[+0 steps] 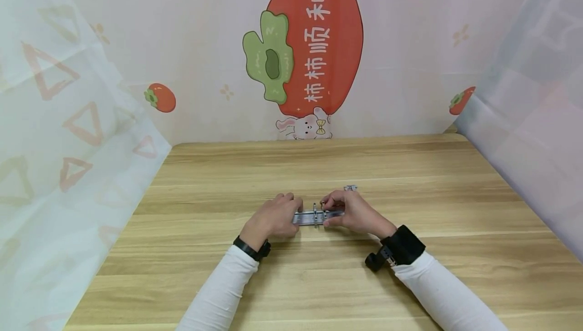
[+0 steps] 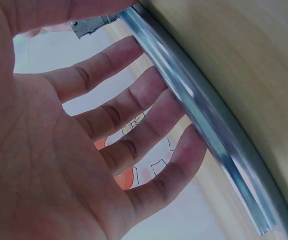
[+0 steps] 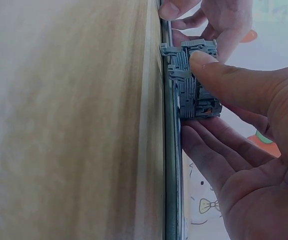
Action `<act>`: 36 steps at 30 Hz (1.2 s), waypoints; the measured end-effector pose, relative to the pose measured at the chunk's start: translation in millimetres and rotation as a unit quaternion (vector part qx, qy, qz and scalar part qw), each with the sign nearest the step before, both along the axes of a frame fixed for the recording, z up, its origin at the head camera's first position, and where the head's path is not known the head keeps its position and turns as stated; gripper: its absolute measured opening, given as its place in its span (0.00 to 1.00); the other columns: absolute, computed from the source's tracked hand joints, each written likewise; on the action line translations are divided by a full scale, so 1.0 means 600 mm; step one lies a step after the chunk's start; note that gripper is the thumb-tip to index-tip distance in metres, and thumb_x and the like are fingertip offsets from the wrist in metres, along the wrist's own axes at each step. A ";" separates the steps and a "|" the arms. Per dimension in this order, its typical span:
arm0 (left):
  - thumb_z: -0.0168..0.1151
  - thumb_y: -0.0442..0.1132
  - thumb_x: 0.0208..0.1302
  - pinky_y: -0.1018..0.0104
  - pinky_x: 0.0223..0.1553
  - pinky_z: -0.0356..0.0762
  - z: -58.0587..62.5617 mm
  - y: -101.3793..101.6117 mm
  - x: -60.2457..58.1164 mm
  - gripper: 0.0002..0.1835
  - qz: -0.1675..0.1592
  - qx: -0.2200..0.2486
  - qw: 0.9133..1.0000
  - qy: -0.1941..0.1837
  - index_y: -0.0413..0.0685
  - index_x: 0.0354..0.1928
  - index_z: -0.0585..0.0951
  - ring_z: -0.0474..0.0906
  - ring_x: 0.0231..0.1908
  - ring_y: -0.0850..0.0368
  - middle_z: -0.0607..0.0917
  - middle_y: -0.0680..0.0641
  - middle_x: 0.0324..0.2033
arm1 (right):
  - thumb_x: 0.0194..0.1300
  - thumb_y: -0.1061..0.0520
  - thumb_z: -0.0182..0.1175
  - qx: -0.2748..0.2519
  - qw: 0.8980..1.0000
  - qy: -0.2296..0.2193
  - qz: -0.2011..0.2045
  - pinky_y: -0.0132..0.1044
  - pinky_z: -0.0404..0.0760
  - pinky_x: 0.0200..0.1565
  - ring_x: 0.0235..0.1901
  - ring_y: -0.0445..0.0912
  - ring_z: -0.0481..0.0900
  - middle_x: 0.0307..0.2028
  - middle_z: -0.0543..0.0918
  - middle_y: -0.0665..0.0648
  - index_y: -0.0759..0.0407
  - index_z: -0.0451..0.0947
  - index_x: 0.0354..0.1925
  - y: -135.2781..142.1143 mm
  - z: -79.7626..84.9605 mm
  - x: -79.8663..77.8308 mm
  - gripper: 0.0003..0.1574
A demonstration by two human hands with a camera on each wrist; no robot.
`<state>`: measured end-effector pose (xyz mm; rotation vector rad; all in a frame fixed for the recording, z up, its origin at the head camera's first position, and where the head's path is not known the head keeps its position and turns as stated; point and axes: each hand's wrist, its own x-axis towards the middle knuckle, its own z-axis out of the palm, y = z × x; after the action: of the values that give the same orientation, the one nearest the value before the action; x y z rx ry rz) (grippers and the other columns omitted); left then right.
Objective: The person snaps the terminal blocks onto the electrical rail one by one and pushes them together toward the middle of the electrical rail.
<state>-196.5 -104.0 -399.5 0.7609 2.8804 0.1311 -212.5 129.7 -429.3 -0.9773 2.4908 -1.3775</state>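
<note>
A slotted silver metal mounting rail [image 1: 306, 218] lies across the wooden table in front of me. My left hand [image 1: 277, 215] grips its left part, thumb along the near edge and fingertips against the far edge; the left wrist view shows these fingers [image 2: 144, 92] spread along the rail [image 2: 196, 105]. Grey terminal blocks [image 3: 186, 97] sit side by side on the rail between both hands. With thumb on the near side and fingers at the far side, my right hand [image 1: 359, 213] pinches the right-hand terminal block, covering part of the rail.
Another small grey piece [image 1: 350, 188] lies on the table just beyond my right hand. The wooden table [image 1: 191, 270] reaches back to a printed cloth [image 1: 205, 68], with further cloth hanging at the left and right sides.
</note>
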 end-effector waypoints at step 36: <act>0.62 0.44 0.47 0.61 0.34 0.67 0.002 -0.001 0.001 0.19 -0.001 0.007 1.000 -0.012 0.56 0.44 0.74 0.67 0.38 0.56 0.70 0.54 0.37 | 0.43 0.57 0.72 0.036 0.999 0.033 -0.006 0.37 0.74 0.44 0.42 0.44 0.78 0.43 0.79 0.52 0.56 0.75 0.34 -0.004 0.011 0.006 0.19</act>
<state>-195.9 -104.8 -398.3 0.7592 2.8583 0.1582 -209.0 127.4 -422.8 -1.0107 2.5787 -1.2705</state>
